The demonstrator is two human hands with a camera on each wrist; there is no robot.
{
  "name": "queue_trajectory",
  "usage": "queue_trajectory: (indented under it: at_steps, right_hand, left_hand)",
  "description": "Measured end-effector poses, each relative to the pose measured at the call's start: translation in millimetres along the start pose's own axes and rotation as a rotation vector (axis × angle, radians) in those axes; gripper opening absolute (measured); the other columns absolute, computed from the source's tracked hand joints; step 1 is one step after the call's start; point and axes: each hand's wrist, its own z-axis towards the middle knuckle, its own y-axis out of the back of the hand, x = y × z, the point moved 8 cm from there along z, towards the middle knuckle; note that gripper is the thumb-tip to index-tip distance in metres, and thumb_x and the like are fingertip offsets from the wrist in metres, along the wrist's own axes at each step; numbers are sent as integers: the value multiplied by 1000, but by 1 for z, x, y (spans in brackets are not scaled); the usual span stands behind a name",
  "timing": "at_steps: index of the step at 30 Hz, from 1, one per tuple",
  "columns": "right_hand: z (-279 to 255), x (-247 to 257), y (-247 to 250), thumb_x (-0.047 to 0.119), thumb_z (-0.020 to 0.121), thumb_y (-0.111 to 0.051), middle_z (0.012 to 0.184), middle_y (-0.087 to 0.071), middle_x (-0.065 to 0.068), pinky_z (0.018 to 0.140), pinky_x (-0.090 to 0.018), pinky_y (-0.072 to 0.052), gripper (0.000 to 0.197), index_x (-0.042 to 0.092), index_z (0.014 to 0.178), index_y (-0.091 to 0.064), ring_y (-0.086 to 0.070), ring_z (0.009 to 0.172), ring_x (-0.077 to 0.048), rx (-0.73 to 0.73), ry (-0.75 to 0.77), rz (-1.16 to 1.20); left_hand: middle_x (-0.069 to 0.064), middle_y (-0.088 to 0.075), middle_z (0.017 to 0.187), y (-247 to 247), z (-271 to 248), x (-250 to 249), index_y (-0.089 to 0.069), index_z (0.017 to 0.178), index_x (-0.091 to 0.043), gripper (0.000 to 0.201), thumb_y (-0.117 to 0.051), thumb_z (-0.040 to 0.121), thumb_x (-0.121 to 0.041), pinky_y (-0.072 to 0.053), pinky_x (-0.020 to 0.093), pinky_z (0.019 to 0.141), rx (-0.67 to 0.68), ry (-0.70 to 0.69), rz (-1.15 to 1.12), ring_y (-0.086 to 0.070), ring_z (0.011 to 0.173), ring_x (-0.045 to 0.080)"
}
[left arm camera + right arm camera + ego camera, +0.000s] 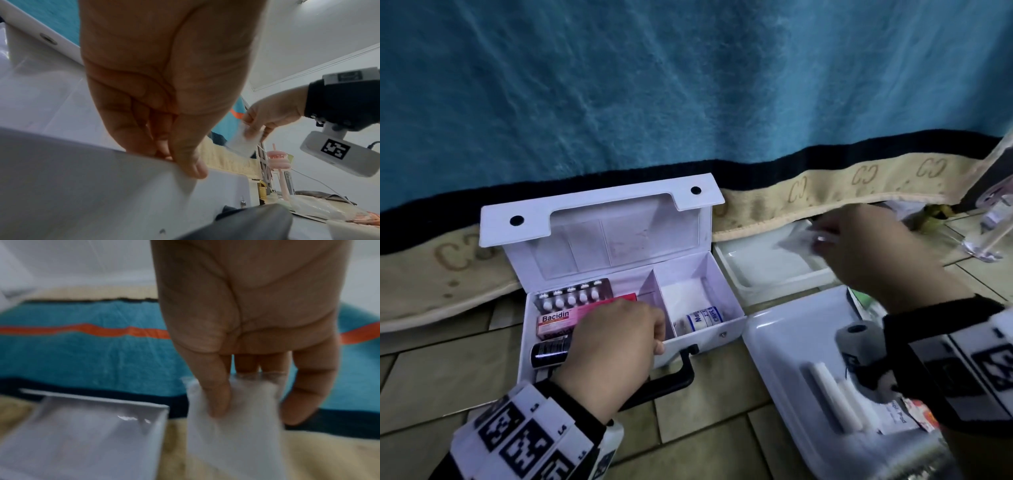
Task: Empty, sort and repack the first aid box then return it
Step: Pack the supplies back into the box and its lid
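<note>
While my left hand grips the first aid box front wall, my right hand pinching a white packet above the tray.

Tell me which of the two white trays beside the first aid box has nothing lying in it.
The far tray, against the blanket hem under the right hand. The near tray carries rolls and packets.

Two hands, two trays, one box.
</note>
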Motion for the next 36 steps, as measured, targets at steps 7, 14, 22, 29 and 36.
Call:
queue_trajectory:
  at_steps: [7, 14, 22, 29, 36]
  right_hand:
    - [-10, 111, -61, 3, 76, -54, 91, -65, 2, 67, -26, -47, 24, 22, 87, -64, -61, 85, -19, 77, 345, 153]
    - [-13, 128, -121, -4, 81, -50, 117, -55, -8, 82, -31, -46, 36, 12, 111, -62, -52, 112, -25, 297, 450, -80]
    - [-22, 120, -149, 2, 86, -42, 127, -54, -8, 98, -32, -43, 39, 13, 117, -63, -48, 120, -27, 557, 453, -61]
    - [-19, 128, -145, 2, 88, -45, 121, -53, -11, 91, -30, -45, 37, 13, 118, -64, -55, 111, -27, 459, 461, -97]
    - [-30, 127, -132, 1, 85, -44, 113, -58, -8, 82, -29, -44, 40, 14, 119, -59, -54, 112, -27, 425, 468, -47]
  left_hand:
    - [-11, -55, 65, -4, -1, 1, -58, 77, -32, 10, -64, 83, -27, -43, 23, 67, 2, -5, 10, -52, 76, 6]
    - [-7, -64, 80, -6, 0, 3, -64, 84, -29, 2, -64, 83, -29, -48, 26, 73, 13, 2, 7, -60, 87, 13]
    - [-7, -63, 82, -6, 0, 5, -64, 87, -28, 4, -64, 83, -31, -45, 26, 71, 27, 13, -7, -59, 88, 13]
    - [-8, -55, 74, -6, 0, 5, -62, 83, -31, 3, -63, 84, -29, -44, 26, 70, 36, 25, -8, -57, 87, 13]
    - [-5, -63, 90, -6, 0, 3, -63, 87, -29, 2, -62, 85, -29, -45, 27, 72, 25, 39, 13, -59, 91, 18]
